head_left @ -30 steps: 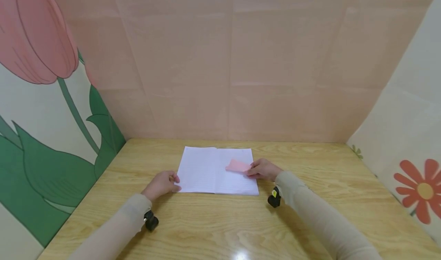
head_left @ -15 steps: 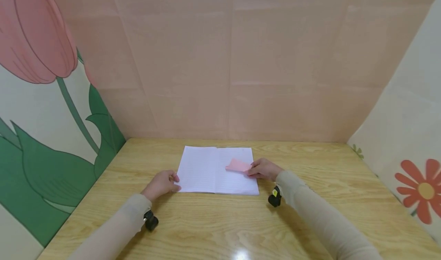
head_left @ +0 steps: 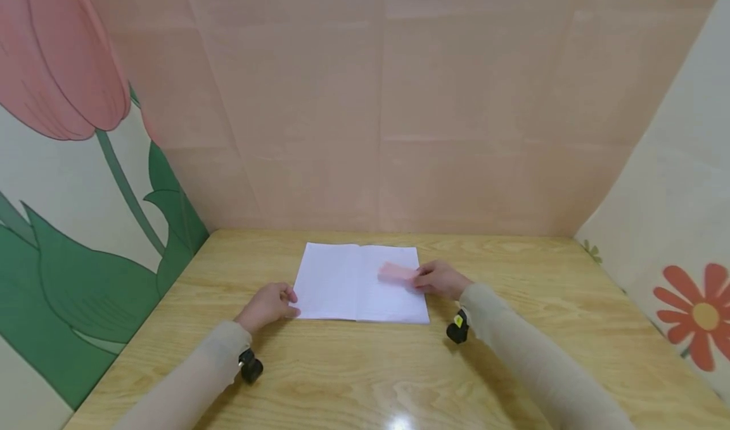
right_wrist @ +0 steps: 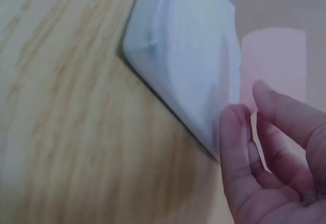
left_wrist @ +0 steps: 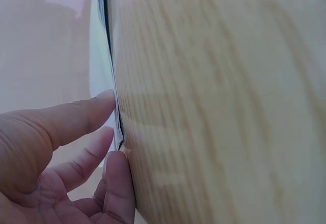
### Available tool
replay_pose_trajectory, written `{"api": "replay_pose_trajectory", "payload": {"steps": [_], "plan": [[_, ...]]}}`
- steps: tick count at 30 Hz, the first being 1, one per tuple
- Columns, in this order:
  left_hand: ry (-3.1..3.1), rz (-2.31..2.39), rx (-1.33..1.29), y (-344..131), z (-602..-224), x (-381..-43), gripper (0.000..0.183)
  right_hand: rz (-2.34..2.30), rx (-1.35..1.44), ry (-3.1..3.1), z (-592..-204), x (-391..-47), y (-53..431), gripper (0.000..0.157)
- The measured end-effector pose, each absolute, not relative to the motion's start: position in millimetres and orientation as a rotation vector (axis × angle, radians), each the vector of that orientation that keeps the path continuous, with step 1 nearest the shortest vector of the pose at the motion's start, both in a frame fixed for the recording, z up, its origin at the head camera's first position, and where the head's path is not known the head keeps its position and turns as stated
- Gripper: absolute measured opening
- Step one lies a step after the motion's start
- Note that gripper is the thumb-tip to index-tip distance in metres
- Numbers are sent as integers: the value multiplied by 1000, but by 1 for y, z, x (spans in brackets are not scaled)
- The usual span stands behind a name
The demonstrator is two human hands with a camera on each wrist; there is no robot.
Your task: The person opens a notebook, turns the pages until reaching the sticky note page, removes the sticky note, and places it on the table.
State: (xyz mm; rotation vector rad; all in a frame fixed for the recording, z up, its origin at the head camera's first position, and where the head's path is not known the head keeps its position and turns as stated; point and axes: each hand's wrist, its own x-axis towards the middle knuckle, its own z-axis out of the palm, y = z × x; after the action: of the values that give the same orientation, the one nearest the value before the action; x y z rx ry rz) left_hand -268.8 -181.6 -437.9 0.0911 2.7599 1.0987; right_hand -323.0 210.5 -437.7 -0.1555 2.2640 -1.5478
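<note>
An open notebook (head_left: 327,281) with white lined pages lies flat on the table. My left hand (head_left: 268,304) holds its near left corner. In the left wrist view the thumb and fingertips (left_wrist: 104,102) meet the notebook's edge (left_wrist: 113,71), close to the tabletop. Over the right page, my right hand (head_left: 441,279) pinches a pink sticky note (head_left: 395,273) by its right end. The right wrist view shows the sticky note (right_wrist: 275,56) standing up from between thumb and fingers, beside the notebook's right edge (right_wrist: 198,66). The note is blurred in the head view.
The wooden table (head_left: 353,373) runs back to a plain pinkish wall covering (head_left: 376,113). Side panels carry a large tulip print (head_left: 68,63) on the left and a red flower print (head_left: 701,316) on the right. Black cameras (head_left: 251,365) sit under both wrists.
My right hand has shifted slightly to the right, carrying the sticky note with it. The left hand and the notebook stay in place.
</note>
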Motion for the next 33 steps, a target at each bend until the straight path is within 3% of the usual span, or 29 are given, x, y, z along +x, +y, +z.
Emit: {"api": "replay_pose_trajectory", "payload": {"steps": [9, 15, 20, 26, 33], "plan": [[2740, 1100, 70, -183, -439, -270, 23, -1671, -320, 2335, -395, -323, 254, 19], [2735, 1093, 59, -184, -437, -270, 22, -1672, -280, 2371, -379, -325, 287, 15], [2755, 1077, 88, -185, -439, -269, 23, -1614, -213, 2393, -383, -324, 305, 14], [2764, 1088, 102, -185, -439, -268, 23, -1527, -154, 2414, -400, -319, 312, 23], [2747, 1103, 89, -184, -439, -270, 23, -1475, -163, 2426, -427, -319, 312, 14]]}}
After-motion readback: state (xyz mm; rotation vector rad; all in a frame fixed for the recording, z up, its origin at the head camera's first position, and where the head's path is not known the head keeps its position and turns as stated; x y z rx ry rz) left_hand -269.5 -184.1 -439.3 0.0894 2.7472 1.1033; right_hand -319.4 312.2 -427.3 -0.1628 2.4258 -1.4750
